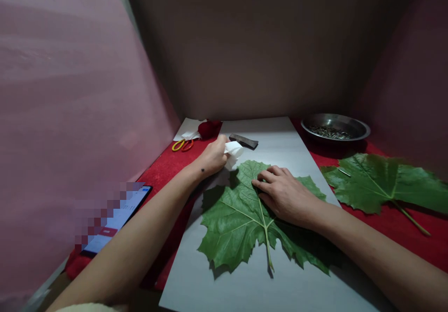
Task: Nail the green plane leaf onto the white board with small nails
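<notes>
A large green leaf [238,218] lies flat on a grey sheet [280,139], its stem pointing toward me. My right hand [285,194] rests palm down on the leaf's middle, fingers stretched flat. My left hand [213,157] is closed round a crumpled white tissue [233,152] just beyond the leaf's far left tip.
A second green leaf [381,181] lies on the red cloth [168,167] at right. A metal bowl [335,128] holding small dark bits stands at the back right. A dark flat bar [244,140], orange-handled scissors [182,145] and white paper [189,127] lie at the back left. A phone [117,218] lies at left.
</notes>
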Demonstrator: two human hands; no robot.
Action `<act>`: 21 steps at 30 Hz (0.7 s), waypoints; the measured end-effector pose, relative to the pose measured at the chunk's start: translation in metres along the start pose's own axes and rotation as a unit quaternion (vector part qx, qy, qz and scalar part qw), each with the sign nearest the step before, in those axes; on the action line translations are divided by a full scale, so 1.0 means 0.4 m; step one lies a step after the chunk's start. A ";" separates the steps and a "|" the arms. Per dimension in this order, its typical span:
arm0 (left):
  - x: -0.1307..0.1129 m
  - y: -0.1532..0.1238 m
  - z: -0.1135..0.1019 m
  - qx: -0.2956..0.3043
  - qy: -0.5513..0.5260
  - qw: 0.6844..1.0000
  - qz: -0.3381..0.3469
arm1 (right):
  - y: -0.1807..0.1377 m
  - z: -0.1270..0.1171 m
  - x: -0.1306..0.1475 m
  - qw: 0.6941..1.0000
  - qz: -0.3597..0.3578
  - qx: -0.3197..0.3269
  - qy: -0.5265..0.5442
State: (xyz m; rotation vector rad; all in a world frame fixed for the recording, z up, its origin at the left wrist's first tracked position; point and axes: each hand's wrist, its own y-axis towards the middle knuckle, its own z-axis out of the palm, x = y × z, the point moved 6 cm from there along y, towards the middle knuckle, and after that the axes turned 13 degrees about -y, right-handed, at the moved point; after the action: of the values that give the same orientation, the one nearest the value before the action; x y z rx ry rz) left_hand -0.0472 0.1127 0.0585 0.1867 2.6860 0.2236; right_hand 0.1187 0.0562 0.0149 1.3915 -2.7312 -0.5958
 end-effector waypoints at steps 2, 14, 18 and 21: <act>-0.018 0.016 0.040 0.029 -0.008 0.999 0.021 | -0.001 0.001 0.000 1.000 0.002 0.003 0.001; -0.042 0.072 0.138 0.119 -0.002 0.989 0.087 | -0.003 0.003 -0.002 1.000 0.005 0.008 -0.007; -0.038 0.086 0.110 0.086 -0.030 0.994 0.067 | -0.003 0.004 -0.002 1.000 0.004 0.014 -0.008; -0.013 0.094 0.050 0.020 -0.053 0.998 0.038 | -0.004 0.005 -0.002 1.000 0.003 0.018 -0.007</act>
State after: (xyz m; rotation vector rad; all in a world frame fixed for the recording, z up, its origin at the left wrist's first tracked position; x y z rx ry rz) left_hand -0.0302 0.1510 0.0498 0.3034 2.5825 0.1785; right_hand 0.1200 0.0566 0.0127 1.3912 -2.7691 -0.5607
